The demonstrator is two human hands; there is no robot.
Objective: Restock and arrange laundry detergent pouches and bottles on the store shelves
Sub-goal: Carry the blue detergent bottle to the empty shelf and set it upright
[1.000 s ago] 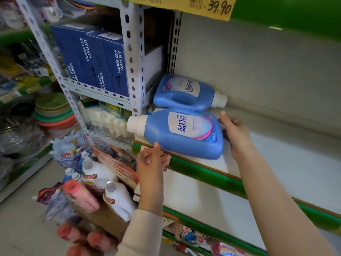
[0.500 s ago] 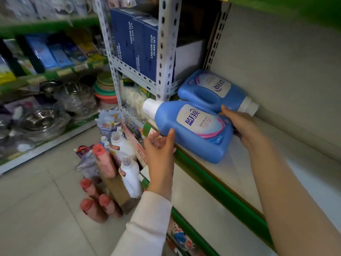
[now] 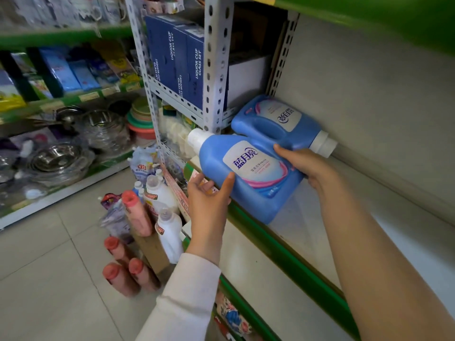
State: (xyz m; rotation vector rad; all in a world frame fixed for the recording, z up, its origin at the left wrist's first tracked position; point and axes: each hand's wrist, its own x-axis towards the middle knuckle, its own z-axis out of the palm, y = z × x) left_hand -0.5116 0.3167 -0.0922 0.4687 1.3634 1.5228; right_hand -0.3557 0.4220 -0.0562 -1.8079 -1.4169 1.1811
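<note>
Two 蓝月亮 bottles (image 3: 248, 178), "LIQUOR CUP" boxes (image 3: 182, 65)

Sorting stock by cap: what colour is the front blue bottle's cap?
White cap on the front bottle, best in head view.

The near blue bottle (image 3: 248, 178) is smooth, semi-gloss plastic with a glossy label; its white cap (image 3: 197, 139) is matt plastic. The perforated upright (image 3: 218, 65) is matt painted metal. The blue boxes (image 3: 187, 62) are cardboard. The far-left bowls (image 3: 59, 156) are polished metal.

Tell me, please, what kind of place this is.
Probably a small general shop: a blue detergent bottle on a green-edged shelf, boxed glass sets in a metal rack, steel bowls across the aisle.
</note>
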